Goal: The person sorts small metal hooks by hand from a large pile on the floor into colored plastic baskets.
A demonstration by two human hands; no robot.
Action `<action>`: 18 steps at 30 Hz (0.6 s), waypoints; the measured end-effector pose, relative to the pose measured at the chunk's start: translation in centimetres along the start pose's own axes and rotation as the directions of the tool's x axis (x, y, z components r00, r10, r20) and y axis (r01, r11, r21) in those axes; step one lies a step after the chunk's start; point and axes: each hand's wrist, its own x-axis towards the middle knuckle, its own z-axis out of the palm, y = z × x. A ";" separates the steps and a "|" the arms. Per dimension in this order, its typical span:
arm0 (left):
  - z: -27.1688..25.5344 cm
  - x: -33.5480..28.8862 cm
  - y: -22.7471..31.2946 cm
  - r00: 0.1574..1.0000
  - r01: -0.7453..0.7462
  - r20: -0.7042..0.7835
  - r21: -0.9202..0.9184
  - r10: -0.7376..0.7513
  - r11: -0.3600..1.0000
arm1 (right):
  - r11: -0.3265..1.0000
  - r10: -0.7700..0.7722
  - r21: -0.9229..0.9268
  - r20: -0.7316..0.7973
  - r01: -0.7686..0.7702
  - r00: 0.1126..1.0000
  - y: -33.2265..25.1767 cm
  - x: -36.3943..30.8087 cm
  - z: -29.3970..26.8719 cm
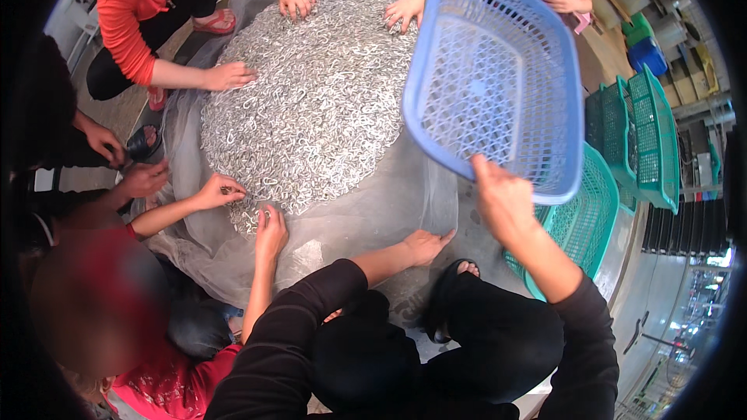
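Observation:
My right hand [504, 201] is closed on the near rim of a blue plastic basket [572, 175], thumb along the edge. The basket is tilted up, its latticed inside facing me, and nothing lies in it. My left hand [426, 248] is low by the near edge of a translucent mesh sheet [362, 229], with a finger stretched to the right and nothing visible in it. On the sheet a broad heap of small silvery curved metal hooks [311, 101] is spread out, and the basket covers part of its right side.
Around the heap crouch several people; a co-worker's hands [228, 76] touch its left side, and another's hand [271, 232] picks at its near edge. A green basket [580, 229] stands on the floor under the blue one. More green baskets [657, 140] are stacked at right.

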 end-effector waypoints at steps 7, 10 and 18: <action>3.7 -2.8 -1.1 0.999 -0.023 -0.038 -0.234 0.015 0.972 | 0.998 -0.010 -0.056 0.367 0.033 0.930 -1.0 -2.1 11.8; 6.3 -6.2 -1.6 0.985 -0.053 -0.172 -0.291 0.002 0.955 | 0.999 -0.022 -0.013 0.435 0.031 0.900 -1.9 0.2 11.9; 2.1 -12.6 -2.5 0.710 0.288 -0.533 -0.376 -0.459 0.881 | 0.872 -0.301 -0.159 0.571 0.463 0.764 -4.7 3.6 5.9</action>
